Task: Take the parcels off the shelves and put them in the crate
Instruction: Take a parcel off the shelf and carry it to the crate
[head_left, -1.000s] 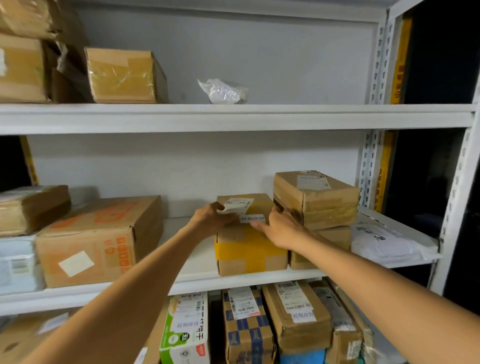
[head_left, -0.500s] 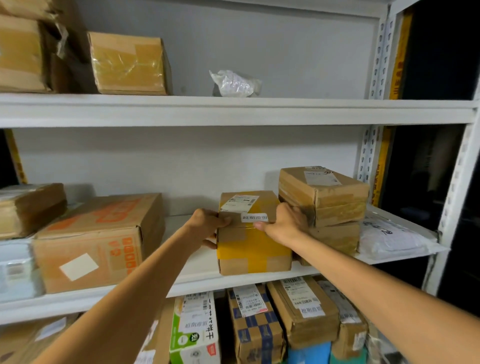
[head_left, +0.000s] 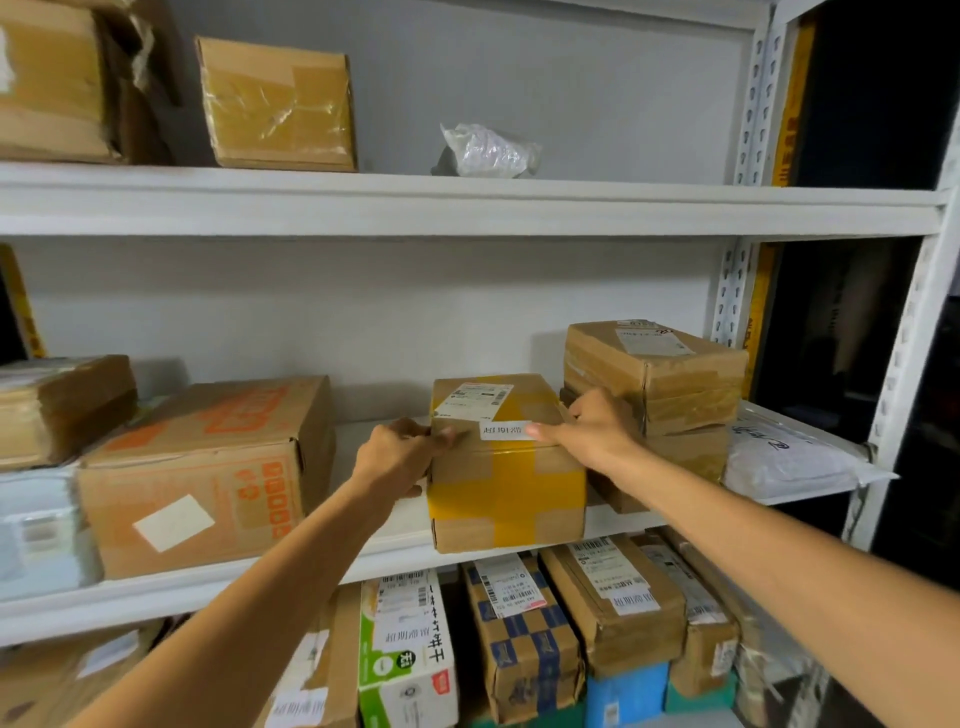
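A white metal shelving unit (head_left: 467, 205) stands against a plain grey wall (head_left: 545, 78), with perforated white uprights (head_left: 750, 104) on its right side. Beyond the uprights the room is dark, with yellow vertical strips (head_left: 789, 104) visible there.

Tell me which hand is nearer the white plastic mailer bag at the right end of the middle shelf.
Right. The right hand grips the yellow-taped box's right top edge, on the side facing the mailer bag; the left hand holds the box's far left side.
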